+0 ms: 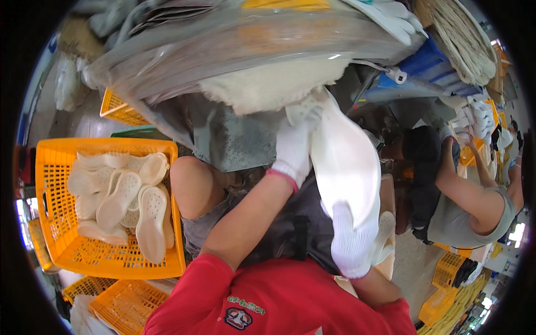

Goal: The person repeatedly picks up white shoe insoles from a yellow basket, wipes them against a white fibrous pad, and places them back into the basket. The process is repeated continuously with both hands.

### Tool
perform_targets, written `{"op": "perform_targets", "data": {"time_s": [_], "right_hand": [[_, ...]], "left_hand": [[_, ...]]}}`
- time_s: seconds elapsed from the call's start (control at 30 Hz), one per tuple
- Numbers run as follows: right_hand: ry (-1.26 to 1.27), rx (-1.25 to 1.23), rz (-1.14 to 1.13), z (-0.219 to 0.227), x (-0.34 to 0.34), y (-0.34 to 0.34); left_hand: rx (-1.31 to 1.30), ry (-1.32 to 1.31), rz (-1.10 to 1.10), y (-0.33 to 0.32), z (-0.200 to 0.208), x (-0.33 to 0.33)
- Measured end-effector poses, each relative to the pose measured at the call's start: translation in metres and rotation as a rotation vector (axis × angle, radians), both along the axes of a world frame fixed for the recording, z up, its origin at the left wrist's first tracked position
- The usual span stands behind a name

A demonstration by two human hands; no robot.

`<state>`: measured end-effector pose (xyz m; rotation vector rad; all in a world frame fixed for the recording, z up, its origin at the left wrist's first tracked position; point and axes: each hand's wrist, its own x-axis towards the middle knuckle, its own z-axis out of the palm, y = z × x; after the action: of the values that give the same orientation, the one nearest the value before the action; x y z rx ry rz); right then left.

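Slip or snag at the fleece edge: our main worry

Biggest first: film-wrapped workstation (167, 61) looms at 12 o'clock; its loose film could sag onto our work if bumped. Orange basket (106, 144), approx. 9 o'clock, holds piled insoles (151, 223); they overlap at odd angles, so the heap could slide if jolted. Co-worker (455, 220), 3 o'clock, is well apart, so prob. low risk of a knock.

Fleece pad (273, 84), 12 o'clock, hangs by the far end of our white insole (346, 151); shaggy fibres could shed onto it or catch its edge, tho we can't tell if they touch. That insole slants between our hands, just off centre at 3 o'clock.

Both hands are gloved: left hand (294, 145) pinches the far end, fingertips unclear; right hand (354, 243) pinches the near end, thumb on top. Uneven grip might twist, bend or drop it, esp. if the knit slips.

Smallest: white cable end (397, 74), 1 o'clock, could snag a glove if we reach that way.
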<state>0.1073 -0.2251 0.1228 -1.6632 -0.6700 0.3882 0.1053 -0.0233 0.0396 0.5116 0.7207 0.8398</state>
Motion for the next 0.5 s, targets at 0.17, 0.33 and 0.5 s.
{"op": "perform_targets", "data": {"time_s": [0.17,0.33,0.5], "right_hand": [[-0.103,-0.145,0.235,0.007,0.065,0.111],[0.106,-0.058,0.171,-0.036,0.096,0.174],[-0.883,-0.203,0.308,-0.040,0.102,0.200]], "left_hand": [[1.376,1.025,-0.235,0.101,-0.064,-0.011],[0.879,1.398,-0.493,0.139,-0.057,-0.104],[1.040,1.134,-0.482,0.074,0.002,-0.147]]}}
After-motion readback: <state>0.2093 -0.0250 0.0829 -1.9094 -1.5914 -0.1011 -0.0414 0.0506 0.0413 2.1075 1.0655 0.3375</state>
